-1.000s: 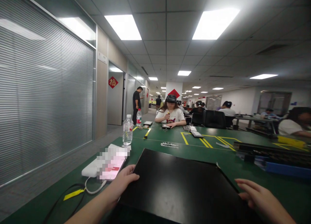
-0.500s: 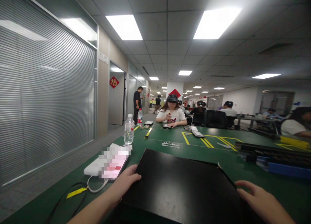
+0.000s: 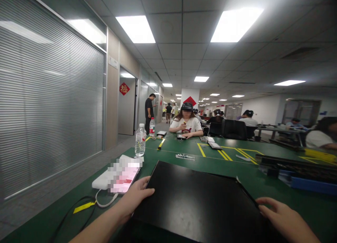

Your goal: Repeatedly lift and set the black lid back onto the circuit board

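Blown-out ceiling light panels [image 3: 237,25] glow overhead amid dimness; soft glare marks the flat black panel [image 3: 202,201]; the right edge blurs; pixelation partly covers the smartphone [image 3: 127,182].

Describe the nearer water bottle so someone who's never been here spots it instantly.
On the green table, look beyond the far left corner of the black panel, just past the pink-screened phone. The clear water bottle stands upright there; its white cap sets it apart from the red-capped bottle farther back.
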`<state>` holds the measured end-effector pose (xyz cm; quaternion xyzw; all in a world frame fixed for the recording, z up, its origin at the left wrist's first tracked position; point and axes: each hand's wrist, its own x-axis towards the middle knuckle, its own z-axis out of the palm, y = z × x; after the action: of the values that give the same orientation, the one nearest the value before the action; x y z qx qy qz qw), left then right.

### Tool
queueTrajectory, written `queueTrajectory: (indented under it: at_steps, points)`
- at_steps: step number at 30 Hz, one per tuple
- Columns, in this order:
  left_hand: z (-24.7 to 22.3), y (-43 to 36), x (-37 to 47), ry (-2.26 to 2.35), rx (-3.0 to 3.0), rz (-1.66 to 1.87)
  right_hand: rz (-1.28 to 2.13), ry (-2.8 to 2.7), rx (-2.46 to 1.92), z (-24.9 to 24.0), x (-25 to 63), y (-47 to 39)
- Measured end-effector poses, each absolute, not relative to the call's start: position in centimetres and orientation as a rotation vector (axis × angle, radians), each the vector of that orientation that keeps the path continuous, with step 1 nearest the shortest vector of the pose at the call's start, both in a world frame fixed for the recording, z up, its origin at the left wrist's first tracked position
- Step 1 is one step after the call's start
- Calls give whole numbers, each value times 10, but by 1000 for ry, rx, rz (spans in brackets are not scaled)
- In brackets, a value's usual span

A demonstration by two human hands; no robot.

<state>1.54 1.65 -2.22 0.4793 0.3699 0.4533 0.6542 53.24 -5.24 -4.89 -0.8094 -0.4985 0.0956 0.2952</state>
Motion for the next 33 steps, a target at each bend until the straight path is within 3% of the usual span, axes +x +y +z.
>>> queueTrajectory:
  at_steps: [14,33]
  points:
    - [-30,19,16,890,1236,1022,270,-1347,-2159,-38,523,-57]
    - [-13,13,16,890,892,1026,289,-1271,-2161,-43,526,-55]
